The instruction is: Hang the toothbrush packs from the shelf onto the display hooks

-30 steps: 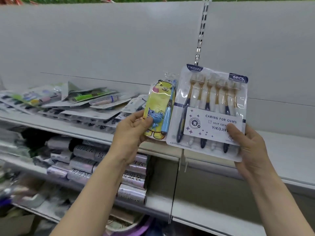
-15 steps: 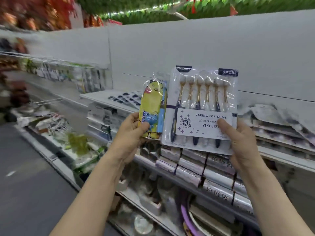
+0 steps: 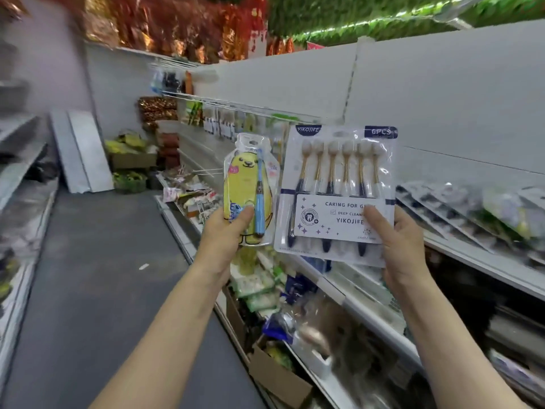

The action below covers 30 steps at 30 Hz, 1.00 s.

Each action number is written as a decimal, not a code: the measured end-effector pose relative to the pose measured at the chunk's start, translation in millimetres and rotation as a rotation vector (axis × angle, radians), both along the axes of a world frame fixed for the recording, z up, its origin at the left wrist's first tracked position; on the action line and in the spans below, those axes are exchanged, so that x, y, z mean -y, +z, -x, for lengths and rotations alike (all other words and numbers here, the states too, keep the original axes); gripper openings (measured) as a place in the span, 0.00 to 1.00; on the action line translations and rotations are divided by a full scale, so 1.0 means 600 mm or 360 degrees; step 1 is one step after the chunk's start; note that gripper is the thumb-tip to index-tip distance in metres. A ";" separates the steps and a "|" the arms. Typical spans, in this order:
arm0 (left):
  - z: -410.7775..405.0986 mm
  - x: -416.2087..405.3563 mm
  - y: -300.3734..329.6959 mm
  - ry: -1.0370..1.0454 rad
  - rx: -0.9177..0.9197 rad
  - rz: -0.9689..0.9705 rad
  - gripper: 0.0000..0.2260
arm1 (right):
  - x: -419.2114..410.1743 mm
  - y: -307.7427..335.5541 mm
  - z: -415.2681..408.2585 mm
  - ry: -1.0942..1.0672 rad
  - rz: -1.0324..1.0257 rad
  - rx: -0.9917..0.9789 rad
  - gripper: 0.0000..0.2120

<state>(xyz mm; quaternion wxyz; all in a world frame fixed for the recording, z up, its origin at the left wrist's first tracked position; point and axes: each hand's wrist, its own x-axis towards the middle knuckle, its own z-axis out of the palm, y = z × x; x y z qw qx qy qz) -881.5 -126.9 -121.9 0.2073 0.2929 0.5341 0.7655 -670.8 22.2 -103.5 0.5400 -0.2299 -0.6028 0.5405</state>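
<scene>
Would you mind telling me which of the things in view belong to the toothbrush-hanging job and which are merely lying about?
Belong to the job:
- yellow bear toothbrush pack, held in the left hand
- six-piece toothbrush pack, held in the right hand
- display hooks with packs already hanging
- packs lying on the shelf

Lying about:
- cardboard box
- red and gold decorations

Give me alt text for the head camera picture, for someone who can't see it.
A person's left hand holds a yellow bear toothbrush pack and the right hand a six-brush pack, both upright in a shop aisle beside a white shelf of more packs.
</scene>
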 end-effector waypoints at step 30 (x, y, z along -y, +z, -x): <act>1.390 -0.252 0.017 0.0009 -0.0057 0.0080 0.13 | -0.296 -0.003 1.427 0.0248 -0.0099 0.0023 0.20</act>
